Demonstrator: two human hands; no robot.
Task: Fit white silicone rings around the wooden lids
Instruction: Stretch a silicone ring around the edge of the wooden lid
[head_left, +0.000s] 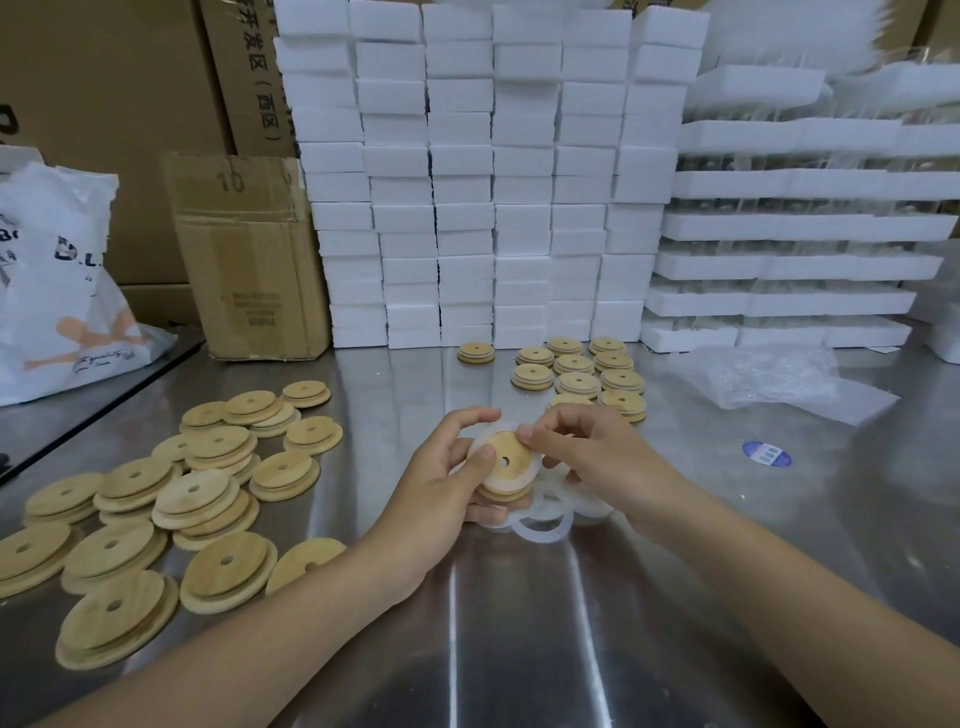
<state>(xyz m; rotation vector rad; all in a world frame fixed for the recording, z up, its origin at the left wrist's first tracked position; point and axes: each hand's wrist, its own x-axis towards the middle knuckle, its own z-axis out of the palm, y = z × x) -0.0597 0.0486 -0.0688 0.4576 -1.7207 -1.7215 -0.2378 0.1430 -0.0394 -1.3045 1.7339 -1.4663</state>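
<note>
Wooden lid (503, 460) — gripped between both hands (441, 478).

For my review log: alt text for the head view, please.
Both hands, left hand and right hand, hold a wooden lid over a steel table, working a white ring around it. Loose rings lie beneath, bare lids left, finished lids behind.

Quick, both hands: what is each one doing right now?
Left hand: closed on the lid, thumb on top.
Right hand: fingertips pinching the ring at the lid's edge.
</note>
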